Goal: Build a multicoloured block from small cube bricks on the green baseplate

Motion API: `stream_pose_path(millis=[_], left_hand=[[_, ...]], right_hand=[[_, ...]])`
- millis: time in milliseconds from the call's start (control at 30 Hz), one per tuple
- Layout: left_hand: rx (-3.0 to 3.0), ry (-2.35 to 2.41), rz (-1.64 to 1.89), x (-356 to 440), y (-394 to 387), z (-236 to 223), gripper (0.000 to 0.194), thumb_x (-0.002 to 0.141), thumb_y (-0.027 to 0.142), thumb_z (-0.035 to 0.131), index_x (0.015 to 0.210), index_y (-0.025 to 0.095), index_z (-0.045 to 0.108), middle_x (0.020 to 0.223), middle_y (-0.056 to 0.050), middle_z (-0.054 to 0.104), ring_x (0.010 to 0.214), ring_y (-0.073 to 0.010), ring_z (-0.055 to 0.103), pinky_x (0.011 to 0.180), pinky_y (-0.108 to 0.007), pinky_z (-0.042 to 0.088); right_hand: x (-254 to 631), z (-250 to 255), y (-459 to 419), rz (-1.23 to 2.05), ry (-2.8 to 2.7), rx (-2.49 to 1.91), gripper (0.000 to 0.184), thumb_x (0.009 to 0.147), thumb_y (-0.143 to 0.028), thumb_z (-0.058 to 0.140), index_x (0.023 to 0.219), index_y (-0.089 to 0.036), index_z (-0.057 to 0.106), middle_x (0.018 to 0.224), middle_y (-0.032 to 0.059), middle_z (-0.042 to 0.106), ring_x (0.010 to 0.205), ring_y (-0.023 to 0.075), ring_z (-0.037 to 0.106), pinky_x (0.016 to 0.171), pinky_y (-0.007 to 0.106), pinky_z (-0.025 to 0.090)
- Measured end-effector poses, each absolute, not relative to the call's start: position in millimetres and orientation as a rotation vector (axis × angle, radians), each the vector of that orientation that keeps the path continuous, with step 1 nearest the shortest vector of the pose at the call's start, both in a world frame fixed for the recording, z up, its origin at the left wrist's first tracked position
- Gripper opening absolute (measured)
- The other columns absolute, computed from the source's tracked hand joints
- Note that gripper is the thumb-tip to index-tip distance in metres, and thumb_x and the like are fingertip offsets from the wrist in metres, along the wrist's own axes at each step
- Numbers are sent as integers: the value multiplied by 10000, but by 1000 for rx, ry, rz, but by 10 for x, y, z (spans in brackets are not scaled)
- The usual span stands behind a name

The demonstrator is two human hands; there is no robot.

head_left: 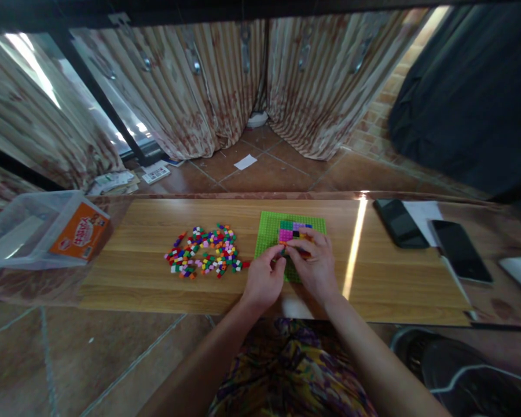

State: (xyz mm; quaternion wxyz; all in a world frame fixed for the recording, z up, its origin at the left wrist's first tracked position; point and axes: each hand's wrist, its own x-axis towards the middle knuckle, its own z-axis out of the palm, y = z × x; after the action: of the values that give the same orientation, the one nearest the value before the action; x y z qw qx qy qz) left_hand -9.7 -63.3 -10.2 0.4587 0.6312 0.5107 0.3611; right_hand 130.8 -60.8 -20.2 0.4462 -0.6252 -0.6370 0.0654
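Observation:
A green studded baseplate (267,223) lies on the wooden board, with a patch of small building bricks pressed onto it. Pink bricks (285,235), green bricks (286,225) and a black brick (296,234) show in that patch. Over the plate's near left part, my left hand (264,279) has its thumb and forefinger closed together. My right hand (316,263) comes in from the right, its thumb and forefinger pinching beside the left fingertips. A speck of orange shows between the fingertips, apparently a small brick. My right fingers hide part of the patch.
Left of the plate, many loose coloured bricks (206,252) lie scattered on the wooden board (147,231). A clear plastic box (35,220) with an orange label stands at the far left. Two dark phones (399,223) (460,249) and white paper (423,217) lie at the right.

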Motion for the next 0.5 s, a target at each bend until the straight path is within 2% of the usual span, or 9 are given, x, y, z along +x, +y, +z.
stream_pose_path(millis=[167,500], left_hand=[[1731,1306,852,-71,-685,-94,360,887,187,493,1225,177,612,1135,-111,689,1026,-229,638,969,-381,472],[1969,1362,779,-54,-712,-104,387,903,170,441,1269,145,561,1129,-140,668,1036,-256,623,951,-410,480]], right_hand=[[1339,-167,-643,148,-1584,-1535,138,872,-312,616,882,-261,743,1108,78,637,1081,257,553,923,477,452],[1311,-156,-790,-126,-1888,-1576,255,910,-199,519,1045,-275,722,1253,91,587,1157,288,473,941,483,420]])
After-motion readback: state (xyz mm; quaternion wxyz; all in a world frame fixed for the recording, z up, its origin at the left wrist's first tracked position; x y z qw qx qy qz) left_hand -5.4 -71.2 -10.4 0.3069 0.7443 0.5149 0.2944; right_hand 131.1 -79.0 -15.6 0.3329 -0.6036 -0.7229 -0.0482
